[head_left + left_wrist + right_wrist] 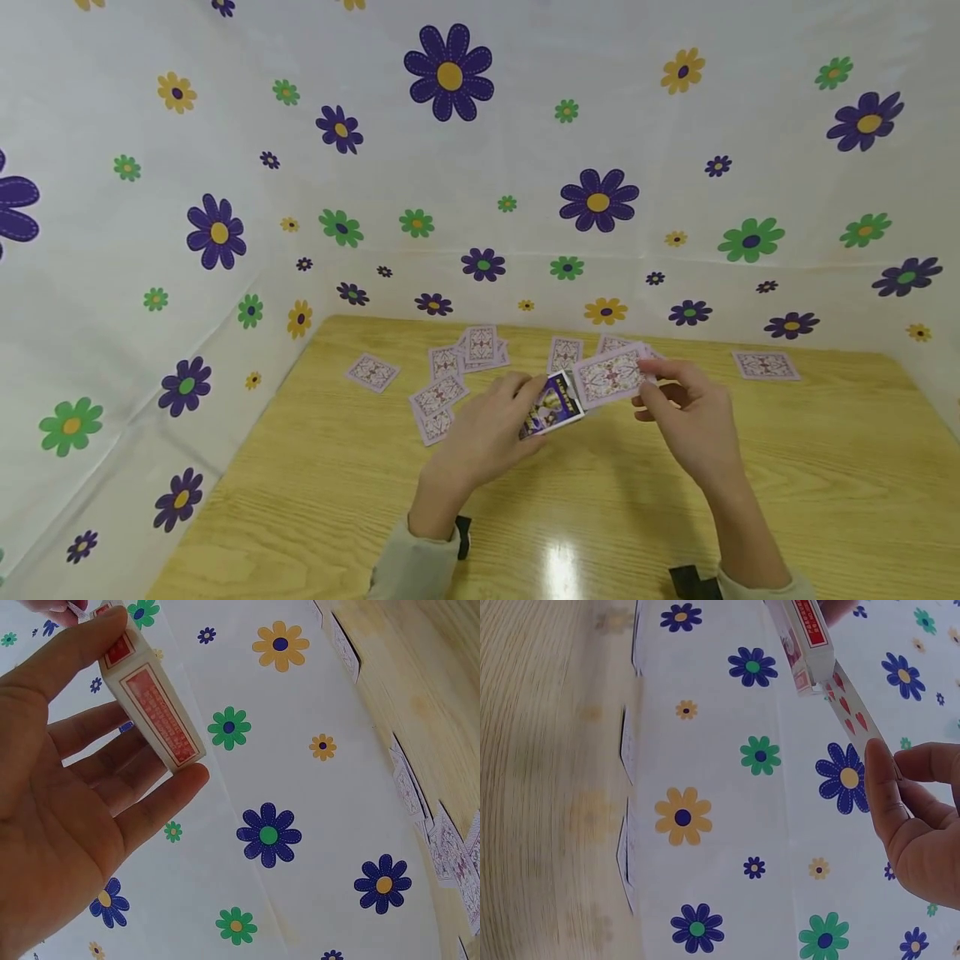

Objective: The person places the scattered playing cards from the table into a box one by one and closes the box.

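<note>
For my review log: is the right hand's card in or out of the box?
Mostly out: the head view shows nearly all the card beyond the box. Whether the card's edge is inside, I cannot tell.

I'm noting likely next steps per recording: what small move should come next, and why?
Probably the right hand should slide its card into the box: the card's end sits at the box's opening, and the left hand grips the box. Whether the card is moving in or out, the stills can't tell.
</note>
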Tool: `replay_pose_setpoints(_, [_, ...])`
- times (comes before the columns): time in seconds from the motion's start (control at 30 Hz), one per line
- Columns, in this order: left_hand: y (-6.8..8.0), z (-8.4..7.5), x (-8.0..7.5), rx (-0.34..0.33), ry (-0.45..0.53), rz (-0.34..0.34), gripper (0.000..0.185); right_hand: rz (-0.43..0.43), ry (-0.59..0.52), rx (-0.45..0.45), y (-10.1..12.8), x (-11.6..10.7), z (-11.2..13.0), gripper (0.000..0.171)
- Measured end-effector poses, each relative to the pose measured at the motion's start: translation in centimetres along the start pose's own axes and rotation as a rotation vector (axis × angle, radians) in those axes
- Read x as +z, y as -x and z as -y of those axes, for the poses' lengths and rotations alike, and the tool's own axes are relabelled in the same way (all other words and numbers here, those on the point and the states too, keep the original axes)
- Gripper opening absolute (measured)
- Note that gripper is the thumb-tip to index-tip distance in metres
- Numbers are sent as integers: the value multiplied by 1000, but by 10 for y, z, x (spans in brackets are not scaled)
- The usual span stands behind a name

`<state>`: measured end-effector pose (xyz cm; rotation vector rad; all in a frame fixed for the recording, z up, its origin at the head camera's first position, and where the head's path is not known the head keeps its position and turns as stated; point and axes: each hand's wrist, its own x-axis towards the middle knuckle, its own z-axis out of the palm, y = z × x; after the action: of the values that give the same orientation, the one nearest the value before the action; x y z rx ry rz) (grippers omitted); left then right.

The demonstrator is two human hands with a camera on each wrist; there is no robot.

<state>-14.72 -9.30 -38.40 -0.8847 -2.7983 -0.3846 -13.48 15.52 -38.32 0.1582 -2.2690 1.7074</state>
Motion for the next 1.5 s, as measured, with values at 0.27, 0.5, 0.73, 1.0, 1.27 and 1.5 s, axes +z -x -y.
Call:
replay_pose_setpoints(0.27, [1,-3,1,12,0,-9,73,56,16,-56,6,4,1,23])
replay_pose_setpoints(0.5, [1,-2,0,31,-8,-21,73,86,10,-28,5,8,3,33])
replay_pose_setpoints(0.73, [0,-2,-1,34,-12,-20,72,95,32,-34,6,11,5,34])
replay_pose_setpoints(1.0, [0,-3,-1,19,-17,-7,72,100,35,-62,9,15,7,33])
replay_pose_setpoints(1.27, [0,-4,0,21,-13,0,73,90,26,-23,10,20,7,31])
replay_pose_setpoints(1.5, [-1,-4,0,29,-7,-6,73,79,22,-32,9,25,5,30])
